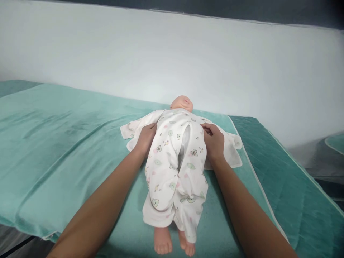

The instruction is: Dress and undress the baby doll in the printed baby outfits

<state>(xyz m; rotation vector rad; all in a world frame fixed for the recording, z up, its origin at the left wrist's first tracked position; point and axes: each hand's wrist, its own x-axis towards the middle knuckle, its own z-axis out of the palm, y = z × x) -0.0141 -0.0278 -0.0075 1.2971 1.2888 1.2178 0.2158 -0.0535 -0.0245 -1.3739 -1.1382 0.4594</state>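
Observation:
A baby doll (182, 103) lies on its back, head away from me and bare feet toward me. It wears white printed trousers (162, 173) with a split at the crotch, where a paler surface shows. A white printed top (232, 156) is spread beneath and beside it, sleeves out to both sides. My left hand (147, 139) is at the left side of the trousers' waist, closed on the cloth, with its fingertips hidden. On the opposite side, my right hand (214, 142) has curled fingers and pinches the waist edge of the trousers.
The doll lies on a light green cloth (67, 143) with a wrinkle running across its left part. Darker green quilted bedding (290, 182) shows at the right. A white wall (134, 53) rises behind the bed's far edge.

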